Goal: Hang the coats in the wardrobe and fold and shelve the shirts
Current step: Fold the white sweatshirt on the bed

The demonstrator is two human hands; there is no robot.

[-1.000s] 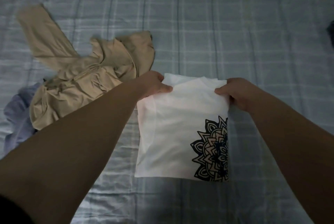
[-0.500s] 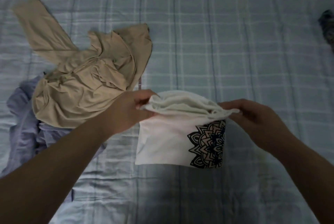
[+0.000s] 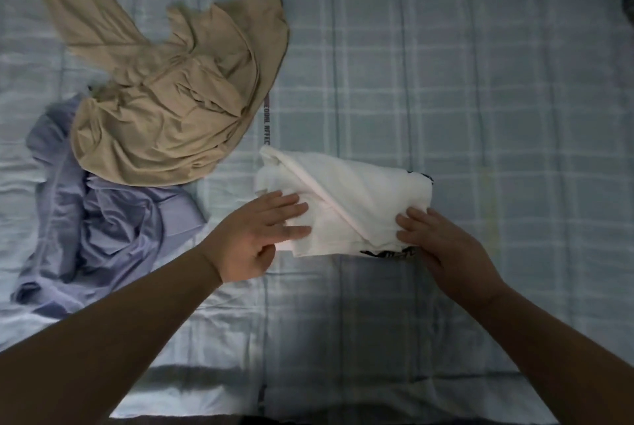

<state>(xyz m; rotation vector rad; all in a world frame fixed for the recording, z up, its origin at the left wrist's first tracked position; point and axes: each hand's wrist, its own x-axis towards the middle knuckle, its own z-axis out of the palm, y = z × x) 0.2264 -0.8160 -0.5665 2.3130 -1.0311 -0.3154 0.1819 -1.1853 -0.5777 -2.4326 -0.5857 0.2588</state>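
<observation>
A: Head view first: what are the hands doing?

B: Left hand (image 3: 255, 241) lies flat, fingers straight, pressing the near left part of the white shirt (image 3: 356, 198). It grips nothing.

A: And the right?

B: Right hand (image 3: 446, 246) rests on the shirt's near right corner. Its fingers are bent a little over the edge, but whether they pinch the cloth I cannot tell.

A: Where is the shirt?

B: Folded into a small bundle on the checked bed sheet (image 3: 480, 99), between the two hands. A bit of dark print peeks out at its right edges.

A: Anything else around?

B: A crumpled tan garment (image 3: 178, 109) lies to the upper left, near the shirt but apart from it. It overlaps a rumpled lilac shirt (image 3: 103, 225) at the left.
</observation>
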